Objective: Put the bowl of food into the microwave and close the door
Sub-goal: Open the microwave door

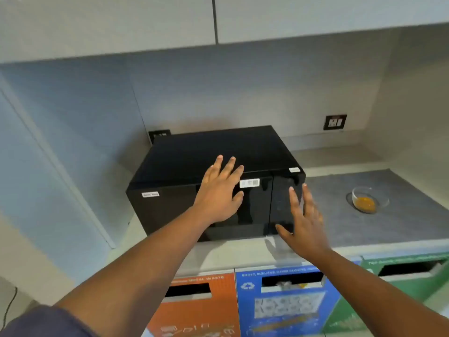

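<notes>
- Nearest the camera, below the microwave [209, 176], stand three waste bins: orange [199, 310], blue [286, 305] and green [398, 276], each with a dark slot.
- The left hand [218, 198] lies flat against the microwave's shut door, near its top edge, fingers spread, gripping nothing.
- The right hand [303, 222] hovers before the microwave's control panel at its right end, open and empty; whether it touches the panel I cannot tell.
- The bowl [368, 199] sits on the grey counter [401, 227], well to the right of the microwave, untouched.
- It looks like clear glass holding a little orange food: probably rigid, smooth, breakable and fairly light.
- A hold on the rim and wall, or cupped under the base, kept level, seems safest.
- The door must be opened first.
</notes>
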Tool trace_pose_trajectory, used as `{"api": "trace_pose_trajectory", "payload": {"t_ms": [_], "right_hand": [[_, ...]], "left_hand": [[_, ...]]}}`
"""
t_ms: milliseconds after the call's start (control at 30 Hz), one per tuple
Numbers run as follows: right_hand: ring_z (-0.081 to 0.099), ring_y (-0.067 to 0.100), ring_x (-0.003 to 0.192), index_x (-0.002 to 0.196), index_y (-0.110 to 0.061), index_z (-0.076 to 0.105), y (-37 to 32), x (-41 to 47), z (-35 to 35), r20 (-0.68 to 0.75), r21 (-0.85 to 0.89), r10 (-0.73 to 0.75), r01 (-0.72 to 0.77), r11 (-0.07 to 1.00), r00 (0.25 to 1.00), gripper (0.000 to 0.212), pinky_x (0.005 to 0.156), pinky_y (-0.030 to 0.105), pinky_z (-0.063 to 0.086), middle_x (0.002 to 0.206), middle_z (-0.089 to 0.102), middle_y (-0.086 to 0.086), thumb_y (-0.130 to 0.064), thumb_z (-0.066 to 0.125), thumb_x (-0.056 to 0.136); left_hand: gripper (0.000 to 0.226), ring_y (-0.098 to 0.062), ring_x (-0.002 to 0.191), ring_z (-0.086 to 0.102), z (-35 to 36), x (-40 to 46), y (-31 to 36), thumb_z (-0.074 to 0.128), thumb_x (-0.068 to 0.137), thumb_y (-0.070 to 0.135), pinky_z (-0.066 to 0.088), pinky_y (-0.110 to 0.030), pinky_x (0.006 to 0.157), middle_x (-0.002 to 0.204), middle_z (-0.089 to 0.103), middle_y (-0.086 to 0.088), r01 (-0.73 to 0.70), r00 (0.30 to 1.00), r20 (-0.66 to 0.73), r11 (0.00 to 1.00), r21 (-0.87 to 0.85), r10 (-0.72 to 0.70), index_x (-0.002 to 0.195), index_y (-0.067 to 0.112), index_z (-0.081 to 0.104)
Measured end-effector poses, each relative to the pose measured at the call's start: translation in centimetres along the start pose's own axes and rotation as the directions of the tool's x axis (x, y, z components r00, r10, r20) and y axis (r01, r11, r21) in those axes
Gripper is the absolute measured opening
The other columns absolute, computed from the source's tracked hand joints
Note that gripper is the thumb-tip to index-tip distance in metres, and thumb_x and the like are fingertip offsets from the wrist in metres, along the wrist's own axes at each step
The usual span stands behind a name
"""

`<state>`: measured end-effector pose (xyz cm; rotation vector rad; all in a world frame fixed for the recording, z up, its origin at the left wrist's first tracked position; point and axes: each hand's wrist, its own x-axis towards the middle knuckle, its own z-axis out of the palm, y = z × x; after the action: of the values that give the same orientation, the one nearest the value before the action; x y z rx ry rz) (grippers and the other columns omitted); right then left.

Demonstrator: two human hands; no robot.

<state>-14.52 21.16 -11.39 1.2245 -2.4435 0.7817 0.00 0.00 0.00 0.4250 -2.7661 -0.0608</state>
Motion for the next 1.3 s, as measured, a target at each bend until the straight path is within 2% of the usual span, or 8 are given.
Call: {"api": "trace_pose_trajectory", "payload": {"t_ms": [167, 233, 333, 500, 733, 933, 1067, 1300], "right_hand": [[0.003, 0.031, 0.156, 0.156, -0.04, -0.025, 3.1, -0.3, 3.9, 0.077, 0.13, 0.197, -0.205, 0.97, 0.977, 0.138, 0.117, 0.061, 0.032, 0.171, -0.013, 0.004, -0.041, 0.088, 0.075], [0.009, 0.029, 0.156, 0.153, -0.042, -0.029, 3.7, -0.5, 5.5, 0.12, 0.172, 0.208, -0.227, 0.959, 0.971, 0.142, 0.118, 0.059, 0.032, 0.172, -0.002, 0.008, -0.038, 0.089, 0.074], [0.027, 0.03, 0.152, 0.151, -0.045, -0.031, 4.8, -0.5, 7.2, 0.158, 0.221, 0.212, -0.244, 0.944, 0.964, 0.144, 0.117, 0.051, 0.037, 0.17, 0.015, 0.009, -0.034, 0.09, 0.073], [0.033, 0.032, 0.149, 0.15, -0.047, -0.032, 5.2, -0.4, 10.2, 0.064, 0.237, 0.264, -0.272, 0.933, 0.962, 0.14, 0.111, 0.05, 0.045, 0.168, 0.019, 0.01, -0.032, 0.087, 0.078], [0.045, 0.036, 0.137, 0.151, -0.043, -0.031, 5.1, 0.1, 12.2, -0.056, 0.192, 0.273, -0.258, 0.947, 0.96, 0.138, 0.106, 0.044, 0.046, 0.154, 0.036, 0.022, -0.026, 0.086, 0.081], [0.049, 0.039, 0.132, 0.155, -0.038, -0.025, 5.2, 0.2, 12.6, -0.113, 0.144, 0.274, -0.257, 0.956, 0.955, 0.139, 0.103, 0.049, 0.05, 0.148, 0.043, 0.025, -0.03, 0.089, 0.077], [0.052, 0.041, 0.127, 0.157, -0.038, -0.022, 4.9, 0.5, 12.8, -0.138, 0.141, 0.3, -0.281, 0.949, 0.944, 0.144, 0.099, 0.051, 0.053, 0.143, 0.046, 0.026, -0.023, 0.093, 0.071], [0.046, 0.039, 0.135, 0.152, -0.04, -0.03, 3.7, 0.2, 11.7, -0.035, 0.161, 0.336, -0.326, 0.931, 0.941, 0.142, 0.105, 0.047, 0.048, 0.154, 0.035, 0.023, -0.02, 0.089, 0.077]], "left_hand": [[0.069, -0.028, 0.159, -0.002, 3.5, 1.4, 0.7, 0.049, 0.101, 0.047, 0.001, -0.045, 0.121, 0.173, 0.013, -0.001, 0.0, 1.0, 0.013, 0.998, 0.061, -0.001, 0.162, 0.031, 0.02], [0.075, -0.031, 0.159, 0.001, 4.7, 1.3, 0.6, 0.05, 0.099, 0.051, 0.0, -0.049, 0.122, 0.173, 0.011, -0.002, 0.022, 1.0, 0.014, 0.996, 0.087, -0.024, 0.162, 0.035, 0.012], [0.079, -0.032, 0.158, 0.012, 5.6, 1.1, 0.7, 0.053, 0.096, 0.051, 0.008, -0.053, 0.124, 0.172, 0.018, -0.003, 0.043, 0.998, -0.057, 0.987, 0.155, -0.034, 0.161, 0.036, 0.01], [0.079, -0.033, 0.153, 0.026, 7.2, 1.4, 1.1, 0.058, 0.09, 0.045, 0.021, -0.054, 0.122, 0.167, 0.032, -0.005, 0.08, 0.983, -0.18, 0.979, 0.189, -0.046, 0.16, 0.033, 0.022], [0.073, -0.031, 0.152, 0.029, 8.4, 1.9, 1.0, 0.056, 0.089, 0.043, 0.018, -0.051, 0.121, 0.164, 0.037, -0.002, 0.112, 0.966, -0.251, 0.978, 0.176, -0.066, 0.157, 0.035, 0.03], [0.074, -0.03, 0.152, 0.029, 8.2, 1.8, 1.2, 0.058, 0.087, 0.039, 0.019, -0.051, 0.122, 0.165, 0.037, -0.001, 0.122, 0.966, -0.247, 0.98, 0.157, -0.08, 0.156, 0.036, 0.032], [0.072, -0.026, 0.152, 0.031, 8.1, 1.2, 1.3, 0.057, 0.087, 0.037, 0.017, -0.047, 0.122, 0.163, 0.04, 0.001, 0.114, 0.961, -0.266, 0.983, 0.142, -0.073, 0.155, 0.036, 0.034], [0.067, -0.023, 0.152, 0.032, 7.4, 0.1, 1.7, 0.054, 0.089, 0.042, 0.016, -0.046, 0.123, 0.162, 0.042, 0.005, 0.106, 0.969, -0.234, 0.99, 0.097, -0.081, 0.154, 0.039, 0.036]]}}
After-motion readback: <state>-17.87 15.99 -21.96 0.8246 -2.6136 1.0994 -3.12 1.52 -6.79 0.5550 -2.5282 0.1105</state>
